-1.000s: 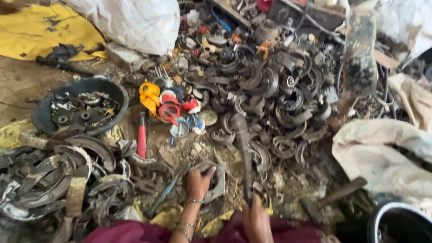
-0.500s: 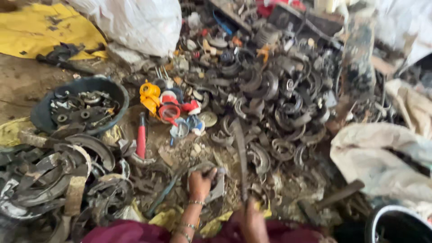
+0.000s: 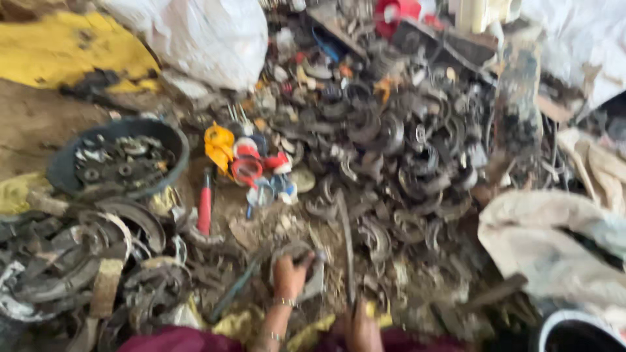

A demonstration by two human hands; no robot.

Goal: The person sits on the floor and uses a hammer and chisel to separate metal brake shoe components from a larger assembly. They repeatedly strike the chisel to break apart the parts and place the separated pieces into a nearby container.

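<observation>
Two hands at the bottom edge. Left hand point(image 3: 290, 274) closed around a curved grey metal piece point(image 3: 301, 253) lying on the dirt floor, fingers wrapped on its rim. Right hand point(image 3: 362, 331) low at the frame edge, gripping the near end of one long dark metal bar point(image 3: 345, 244) (grip partly cut off and blurred, so how tight, impossible to tell). Bar standing just right of the curved piece, pointing away toward one big heap of dark scrap rings point(image 3: 404, 150), too many to count. One black tub point(image 3: 117, 163) of small parts far left. One red-handled tool point(image 3: 205, 208) between tub and left hand. One white sack point(image 3: 202, 36) at top.
</observation>
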